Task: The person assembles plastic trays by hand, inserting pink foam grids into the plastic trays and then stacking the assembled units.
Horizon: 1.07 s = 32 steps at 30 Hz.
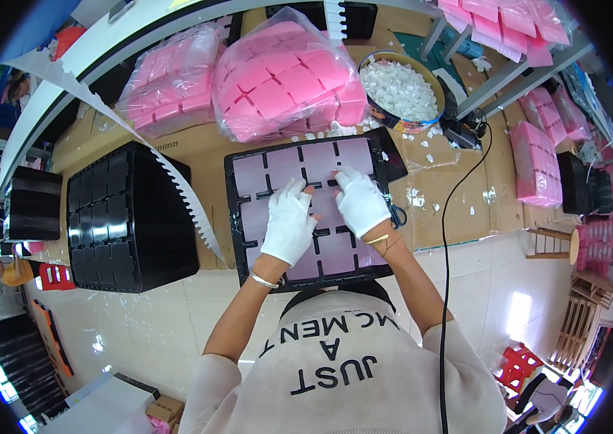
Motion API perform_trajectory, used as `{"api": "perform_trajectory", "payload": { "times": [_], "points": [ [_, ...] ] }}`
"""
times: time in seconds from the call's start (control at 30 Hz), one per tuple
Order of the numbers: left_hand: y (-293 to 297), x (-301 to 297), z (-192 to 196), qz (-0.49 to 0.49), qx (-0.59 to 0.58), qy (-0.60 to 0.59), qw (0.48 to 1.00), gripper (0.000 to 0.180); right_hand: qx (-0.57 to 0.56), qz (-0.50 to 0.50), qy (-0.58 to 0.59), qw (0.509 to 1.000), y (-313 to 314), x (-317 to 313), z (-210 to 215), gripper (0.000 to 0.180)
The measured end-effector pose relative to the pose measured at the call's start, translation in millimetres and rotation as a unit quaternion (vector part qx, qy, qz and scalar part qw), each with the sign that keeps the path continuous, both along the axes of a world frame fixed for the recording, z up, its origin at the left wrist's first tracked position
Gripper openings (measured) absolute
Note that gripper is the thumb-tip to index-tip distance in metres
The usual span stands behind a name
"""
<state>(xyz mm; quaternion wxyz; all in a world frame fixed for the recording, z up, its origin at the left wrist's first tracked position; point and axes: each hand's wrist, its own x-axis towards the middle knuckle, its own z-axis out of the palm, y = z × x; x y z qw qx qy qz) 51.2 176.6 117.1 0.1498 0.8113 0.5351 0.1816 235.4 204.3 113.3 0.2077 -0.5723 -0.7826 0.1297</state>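
Gloved left hand, right hand, flat on black tray, long axis away

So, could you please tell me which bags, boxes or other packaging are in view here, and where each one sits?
Clear plastic bag of pink foam squares: just beyond the black tray that both gloved hands rest on, bulging.
Second clear bag of pink foam: to its left, flatter.
Wrapped pink foam stack: far right, blocky.
Brown cardboard sheet: under the tray, flat.
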Motion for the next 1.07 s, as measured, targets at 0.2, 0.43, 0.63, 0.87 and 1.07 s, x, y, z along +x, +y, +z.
{"api": "perform_trajectory", "payload": {
  "times": [0.2, 0.43, 0.63, 0.87, 1.07],
  "points": [
    [-24, 5, -28, -0.049, -0.049, 0.031, 0.997, 0.049, 0.010, -0.047, -0.053, 0.997, -29, 47, -34, 0.011],
    [-47, 9, -20, -0.070, -0.102, 0.004, 0.992, 0.044, -0.061, -0.065, -0.065, 0.994, -65, 51, -24, 0.008],
    [-49, 13, -7, -0.068, -0.163, 0.046, 0.983, 0.049, -0.102, -0.045, -0.167, 0.980, -68, 53, -16, 0.011],
    [-33, 10, -8, 0.018, -0.051, -0.088, 0.995, 0.055, -0.081, -0.015, -0.024, 0.996, -38, 18, -1, 0.037],
    [33, -25, -87, 0.150, 0.046, 0.035, 0.987, 0.090, -0.040, -0.084, -0.041, 0.995, 26, -12, -75, 0.081]
  ]
}}
